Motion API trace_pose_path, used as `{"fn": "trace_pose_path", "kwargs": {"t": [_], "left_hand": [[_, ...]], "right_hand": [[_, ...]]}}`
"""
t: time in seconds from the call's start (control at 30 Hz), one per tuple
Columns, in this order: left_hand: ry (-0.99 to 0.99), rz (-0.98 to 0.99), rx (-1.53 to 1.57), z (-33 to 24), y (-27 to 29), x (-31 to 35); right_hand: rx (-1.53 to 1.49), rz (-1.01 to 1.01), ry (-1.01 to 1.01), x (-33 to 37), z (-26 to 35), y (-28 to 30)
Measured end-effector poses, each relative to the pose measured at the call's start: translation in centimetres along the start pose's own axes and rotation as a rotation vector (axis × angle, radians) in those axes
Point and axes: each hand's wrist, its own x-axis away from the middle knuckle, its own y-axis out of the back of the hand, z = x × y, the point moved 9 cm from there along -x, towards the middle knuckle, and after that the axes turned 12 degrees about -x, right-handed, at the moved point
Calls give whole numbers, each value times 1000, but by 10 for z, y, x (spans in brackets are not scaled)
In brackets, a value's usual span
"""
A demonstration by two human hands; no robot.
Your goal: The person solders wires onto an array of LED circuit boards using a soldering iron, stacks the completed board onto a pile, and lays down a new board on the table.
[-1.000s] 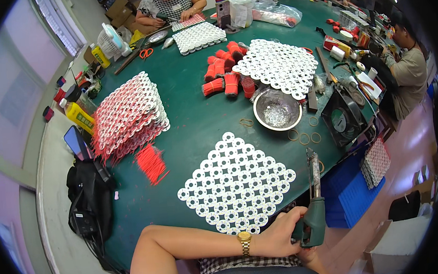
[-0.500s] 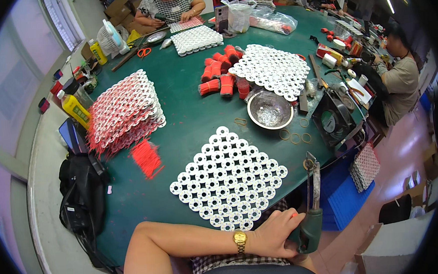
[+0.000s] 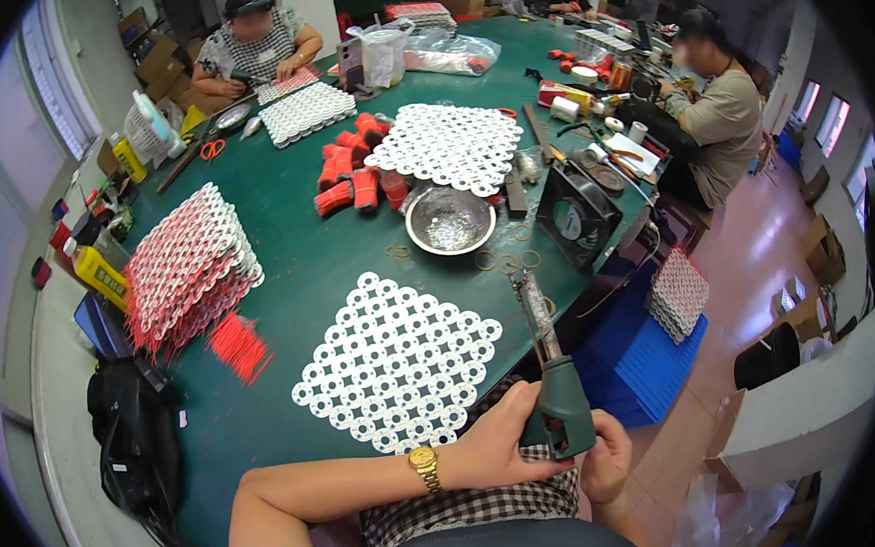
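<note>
A soldering gun (image 3: 564,403) with a dark green body and a long metal tip stands upright over the table's near right edge. My left hand (image 3: 496,438), with a gold watch at the wrist, is closed around the green body, thumb uppermost. Right beside its lower end, my right hand (image 3: 606,461) has its fingers curled in; what they hold, if anything, is hidden. On the table in front of me lies a panel of joined white round circuit boards (image 3: 395,361), each with a central hole. Beyond the tip rests a metal bowl (image 3: 451,222) with shiny bits inside.
Stacked panels with red wires (image 3: 192,273) stand at left, beside loose red wires (image 3: 240,348) and a black bag (image 3: 135,442). Red wire bundles (image 3: 356,168), another white panel stack (image 3: 447,145) and a black fan (image 3: 576,215) lie farther off. Co-workers (image 3: 713,106) sit around the table.
The view has swung to the right. My right hand, mostly hidden before, now shows beside the soldering gun's lower end. The gun has turned, its tip leaning left, with my left hand still gripping it.
</note>
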Motion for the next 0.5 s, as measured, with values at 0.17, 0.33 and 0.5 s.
{"fn": "trace_pose_path", "kwargs": {"t": [0.17, 0.33, 0.5], "left_hand": [[-8, -29, -15, 4, 1, 5], [31, 0, -45, 1, 12, -3], [82, 41, -109, 4, 17, -17]], "right_hand": [[42, 122, -168, 8, -16, -17], [156, 201, 105, 11, 7, -23], [51, 167, 136, 25, 3, -9]]}}
